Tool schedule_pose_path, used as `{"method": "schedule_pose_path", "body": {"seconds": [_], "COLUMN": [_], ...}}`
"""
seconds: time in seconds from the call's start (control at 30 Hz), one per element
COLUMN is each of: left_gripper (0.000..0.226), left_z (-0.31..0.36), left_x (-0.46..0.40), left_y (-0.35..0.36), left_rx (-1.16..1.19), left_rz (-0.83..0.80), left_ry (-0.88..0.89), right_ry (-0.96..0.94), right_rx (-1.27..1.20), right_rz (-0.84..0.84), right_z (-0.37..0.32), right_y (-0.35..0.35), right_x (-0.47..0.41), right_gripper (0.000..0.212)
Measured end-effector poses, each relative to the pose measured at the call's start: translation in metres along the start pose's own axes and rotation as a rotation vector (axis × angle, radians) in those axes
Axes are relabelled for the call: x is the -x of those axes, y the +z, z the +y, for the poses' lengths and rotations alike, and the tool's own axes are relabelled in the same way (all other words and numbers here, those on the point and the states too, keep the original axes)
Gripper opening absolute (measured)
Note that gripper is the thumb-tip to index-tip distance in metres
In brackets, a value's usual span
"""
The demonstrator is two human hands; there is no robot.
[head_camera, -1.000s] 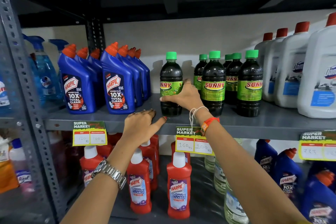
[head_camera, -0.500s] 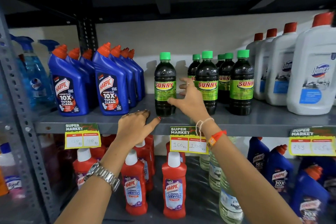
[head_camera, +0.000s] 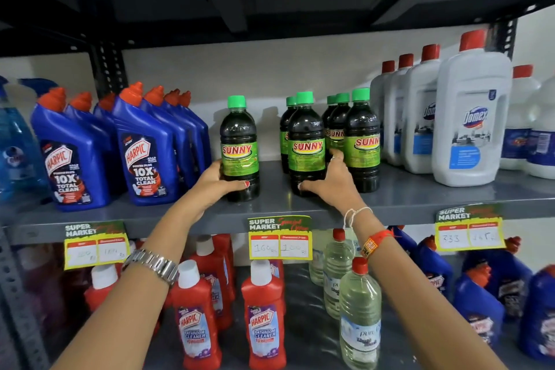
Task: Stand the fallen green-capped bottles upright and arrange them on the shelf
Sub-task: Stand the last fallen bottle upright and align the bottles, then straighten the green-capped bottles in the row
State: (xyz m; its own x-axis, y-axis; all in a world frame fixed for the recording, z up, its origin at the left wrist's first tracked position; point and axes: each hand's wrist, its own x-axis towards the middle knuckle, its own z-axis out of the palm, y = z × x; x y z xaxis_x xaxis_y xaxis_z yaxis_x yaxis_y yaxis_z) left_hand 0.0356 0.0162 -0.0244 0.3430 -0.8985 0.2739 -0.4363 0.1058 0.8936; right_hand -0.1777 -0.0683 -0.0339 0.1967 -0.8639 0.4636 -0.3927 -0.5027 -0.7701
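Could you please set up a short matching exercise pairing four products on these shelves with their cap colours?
Column one:
1. Sunny bottle under the left hand
2. blue Harpic bottle
3. red Harpic bottle
4. Domex bottle

Column two:
A. white cap
B. green cap
C. orange cap
D. red cap

Pairs: 1-B, 2-C, 3-A, 4-D.
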Motion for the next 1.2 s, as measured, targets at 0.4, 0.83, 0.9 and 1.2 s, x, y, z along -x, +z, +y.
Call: {"method": "schedule_pose_path", "body": {"seconds": [0.4,0.83,0.9,1.2], "left_gripper": [0.062,0.069,0.074,0.101], "left_z": [-0.005,-0.001,0.0,-0.012], "left_x": [-0.004,0.004,0.008,0.042], "left_y": [0.012,0.011,0.01,-0.007], "left_rx": [-0.084,-0.148,-0.166,-0.783], "left_rz": [0.228,0.22,0.22,0.273], "left_ry": [0.052,0.011,0.01,0.013], "right_ry": [0.031,-0.018,-0.074,-0.039], "right_rx": [0.011,0.043,0.03,0.131], "right_rz": [-0.053,-0.042,0.092,0.667], "right_z": [-0.002,-0.002,0.0,0.01], "right_y": [0.001,0.008,0.006,-0.037], "right_x": [-0.01,-0.01,-0.004,0.008], "right_gripper": [0.076,0.081,0.076,0.051]}}
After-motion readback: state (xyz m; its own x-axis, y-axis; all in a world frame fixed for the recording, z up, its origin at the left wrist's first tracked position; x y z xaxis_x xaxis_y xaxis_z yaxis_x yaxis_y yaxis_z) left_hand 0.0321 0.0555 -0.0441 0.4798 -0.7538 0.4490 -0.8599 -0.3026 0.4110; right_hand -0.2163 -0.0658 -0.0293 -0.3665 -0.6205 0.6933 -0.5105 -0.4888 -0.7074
